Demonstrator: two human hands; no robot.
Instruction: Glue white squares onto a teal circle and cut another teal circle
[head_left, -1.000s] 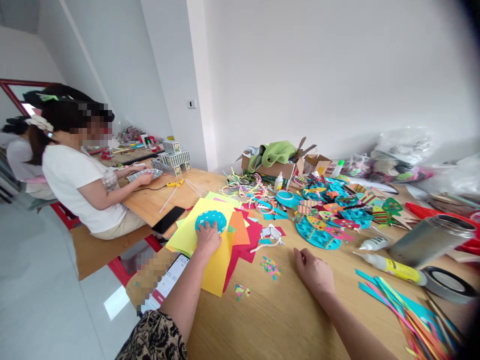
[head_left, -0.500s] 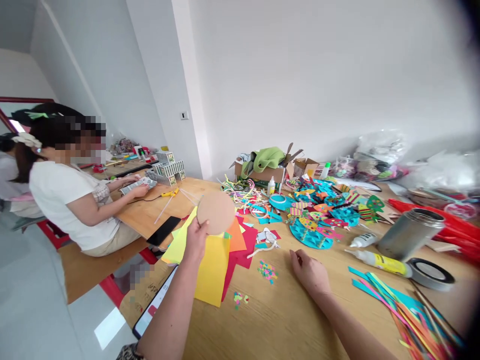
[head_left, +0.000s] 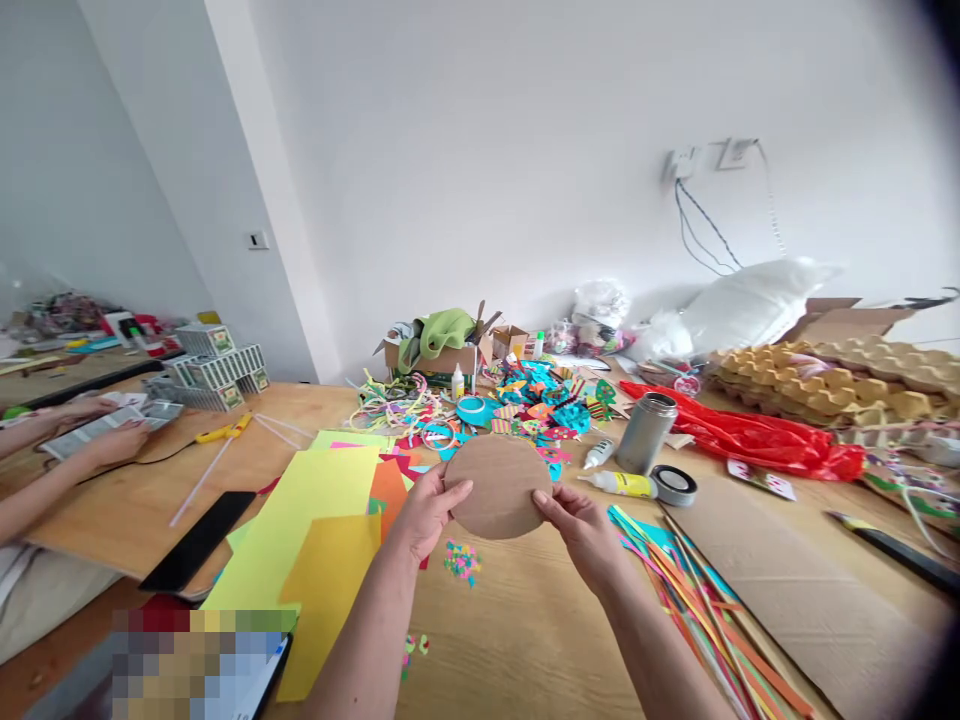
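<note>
A round brown cardboard disc (head_left: 499,487) is held up over the table between both hands. My left hand (head_left: 429,510) pinches its left edge, thumb on the near face. On its right edge my right hand (head_left: 581,525) grips with the thumb in front. Below the disc lies a small heap of colourful paper bits (head_left: 463,562). Yellow sheets (head_left: 330,570) and orange and red paper are left of my left hand. Beyond the disc is a pile of blue and patterned paper cut-outs (head_left: 547,395). Coloured paper strips (head_left: 697,600) lie beside my right forearm.
A metal bottle (head_left: 646,432), a yellow-labelled glue bottle (head_left: 624,484) and a tape roll (head_left: 674,485) stand or lie at right. Red plastic (head_left: 750,435) and egg trays (head_left: 840,375) are behind. At left, a person's hands (head_left: 120,440) hold a grey piece near a glue gun (head_left: 225,430).
My right hand has risen from the table and taken hold of the disc's right edge. The disc is now held in front, and the view has turned to the right.
</note>
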